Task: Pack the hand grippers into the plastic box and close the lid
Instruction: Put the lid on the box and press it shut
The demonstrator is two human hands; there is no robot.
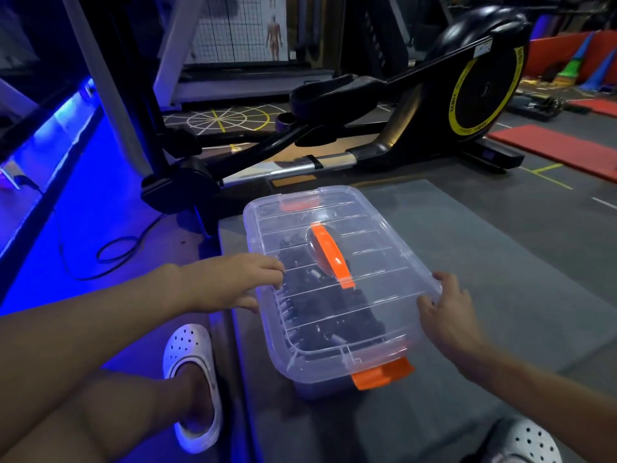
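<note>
Head cam: black elliptical trainer (434, 95) sits behind the clear plastic box (334, 295), two white clogs (192, 379) below. Left hand (230, 282) and right hand (444, 315), fingers spread, press its transparent lid (377, 248) edges. One orange handle (329, 255), several black hand grippers (320, 312) inside, too jumbled to count.

Hand grippers (320, 305) seen only dimly through clear lid (334, 262); count indeterminate. Far orange latch (295, 205) blurred behind plastic. Right shoe (531, 444) cropped at bottom edge. Poster (253, 25) print unreadable.
</note>
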